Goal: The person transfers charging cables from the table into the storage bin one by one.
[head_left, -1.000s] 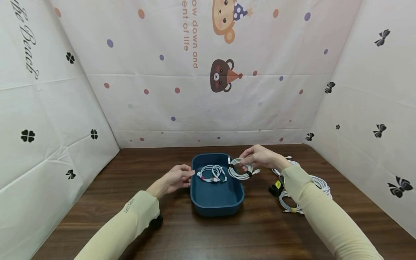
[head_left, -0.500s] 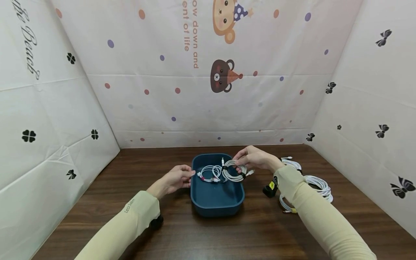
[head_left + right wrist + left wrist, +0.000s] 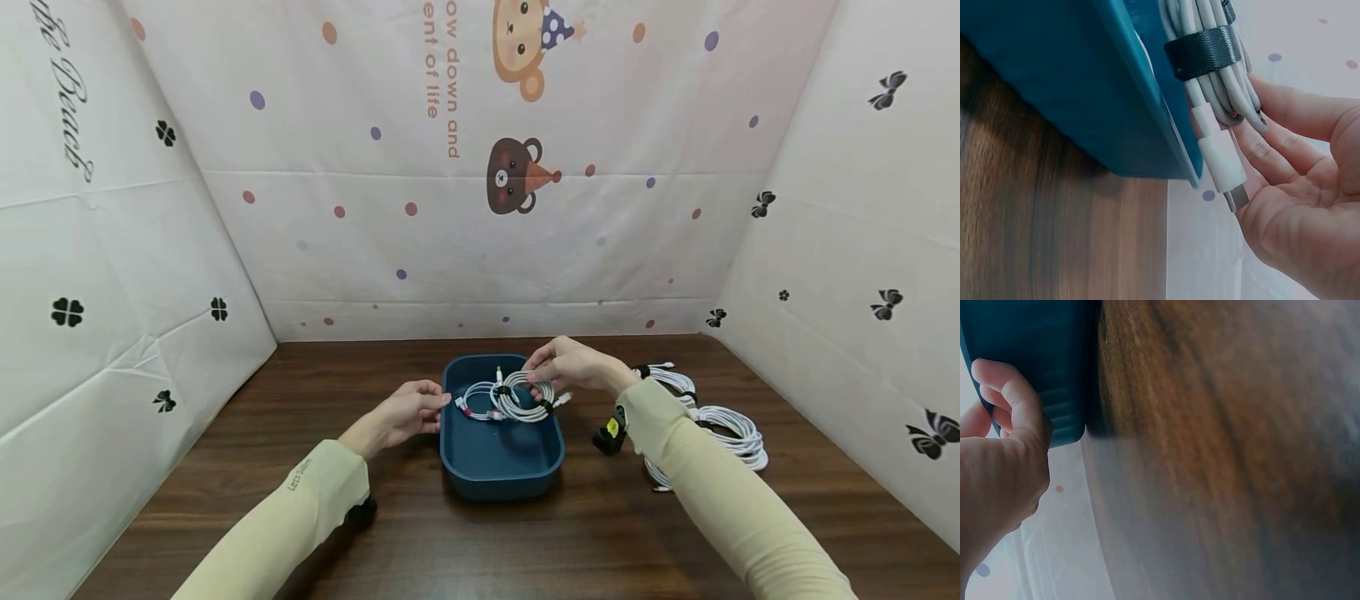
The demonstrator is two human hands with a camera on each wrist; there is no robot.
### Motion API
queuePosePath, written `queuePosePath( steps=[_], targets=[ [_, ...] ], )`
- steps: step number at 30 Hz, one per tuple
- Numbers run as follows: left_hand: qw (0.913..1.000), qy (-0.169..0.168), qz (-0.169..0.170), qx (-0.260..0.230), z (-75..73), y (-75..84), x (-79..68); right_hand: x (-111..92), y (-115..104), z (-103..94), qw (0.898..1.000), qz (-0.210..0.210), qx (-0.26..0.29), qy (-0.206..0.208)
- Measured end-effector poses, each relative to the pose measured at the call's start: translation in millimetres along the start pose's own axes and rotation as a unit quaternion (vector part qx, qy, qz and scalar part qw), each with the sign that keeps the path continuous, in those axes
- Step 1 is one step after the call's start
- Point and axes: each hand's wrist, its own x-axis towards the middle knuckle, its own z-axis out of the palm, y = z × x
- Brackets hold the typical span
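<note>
A dark blue bin (image 3: 501, 479) stands on the table. My left hand (image 3: 405, 413) pinches its left rim between thumb and fingers; in the left wrist view the fingers (image 3: 1017, 394) bend against the bin wall. My right hand (image 3: 576, 365) holds a coiled white cable (image 3: 528, 410) over the bin's right half. Black straps bind that coil, and in the right wrist view a USB-C plug (image 3: 1225, 164) hangs from it beside the bin rim. Another coiled white cable (image 3: 472, 410) with a red tie lies inside the bin, partly hidden by the held coil.
Several more coiled white cables (image 3: 738, 437) lie on the brown table (image 3: 600, 533) at the right, partly behind my right sleeve (image 3: 720, 475). A patterned white cloth (image 3: 360, 250) walls the table at the back and both sides.
My right hand has moved left with the coiled cable, from above the bin's right rim to over its inside, overlapping the coil there. The left hand has stayed at the rim.
</note>
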Motion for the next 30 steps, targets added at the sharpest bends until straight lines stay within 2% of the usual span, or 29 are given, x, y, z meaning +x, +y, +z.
queuePosePath(
  steps=[15, 30],
  targets=[
    [1.0, -0.003, 0.006, -0.001, 0.5, -0.8, 0.5, 13.4, -5.6, 18.1, 0.999, -0.02, -0.043, -0.016],
    [1.0, -0.004, 0.005, -0.001, 0.5, -2.1, 2.1, 26.1, -5.0, 33.7, 0.999, -0.012, -0.037, -0.022]
  ],
)
